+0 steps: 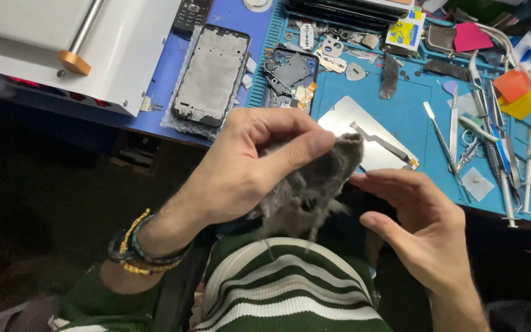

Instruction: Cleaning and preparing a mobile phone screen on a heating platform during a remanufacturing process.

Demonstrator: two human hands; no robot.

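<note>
My left hand (247, 169) pinches a frayed grey cloth (314, 184) between thumb and fingers, low over my lap at the table's front edge. My right hand (416, 221) is just to the right of the cloth, fingers stretched toward it and touching or nearly touching its edge; what lies under the cloth is hidden. Behind the cloth, a thin silver metal plate (376, 132) with a flex strip rests on the blue work mat (401, 104).
An opened phone frame (211, 77) lies on the blue table at left, a phone body with exposed parts (290, 77) beside it. Tweezers, scissors and several other tools (493, 147) crowd the mat's right side. A white machine (62, 43) stands at top left.
</note>
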